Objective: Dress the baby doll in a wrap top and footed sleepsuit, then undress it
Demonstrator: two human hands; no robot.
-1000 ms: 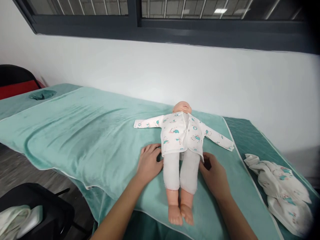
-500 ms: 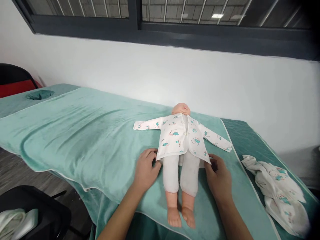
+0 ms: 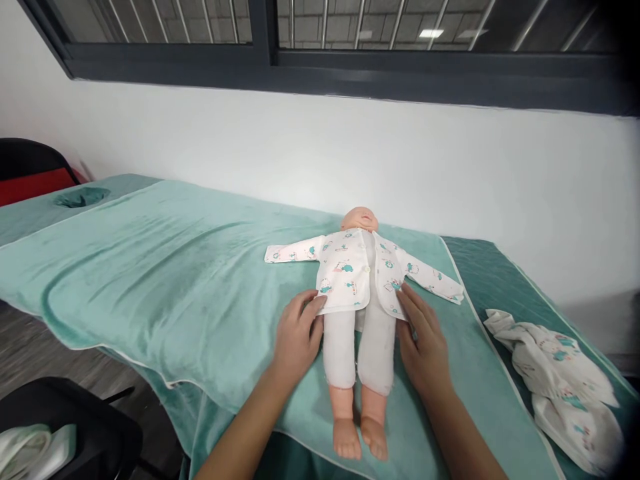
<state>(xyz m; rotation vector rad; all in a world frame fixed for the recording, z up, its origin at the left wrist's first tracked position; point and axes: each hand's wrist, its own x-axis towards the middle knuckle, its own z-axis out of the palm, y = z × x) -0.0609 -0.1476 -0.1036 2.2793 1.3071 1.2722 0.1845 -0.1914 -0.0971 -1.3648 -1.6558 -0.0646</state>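
Observation:
A baby doll (image 3: 343, 433) lies on its back, head toward the wall, with white padded legs and bare feet. It wears a white printed baby shirt (image 3: 345, 270), sleeves spread wide and the front parted at the middle. The shirt's lower left edge is in the bent fingers of my left hand (image 3: 300, 333), beside the doll's hip. On the opposite side my right hand (image 3: 426, 343) has its fingers over the front panel and its thumb by the hem, the cloth between them. Part of the right hem is hidden behind that hand.
A green blanket (image 3: 200, 267) covers the bed beneath the doll. Crumpled printed baby clothing (image 3: 560, 380) lies at the right. A black chair (image 3: 95, 420) with folded cloth (image 3: 35, 450) on it stands at lower left. Behind the bed are a white wall (image 3: 225, 140) and a window.
Both hands have moved slightly up onto the shirt, the right one also inward. The right hem has come in toward the doll's leg, and the front opening looks wider.

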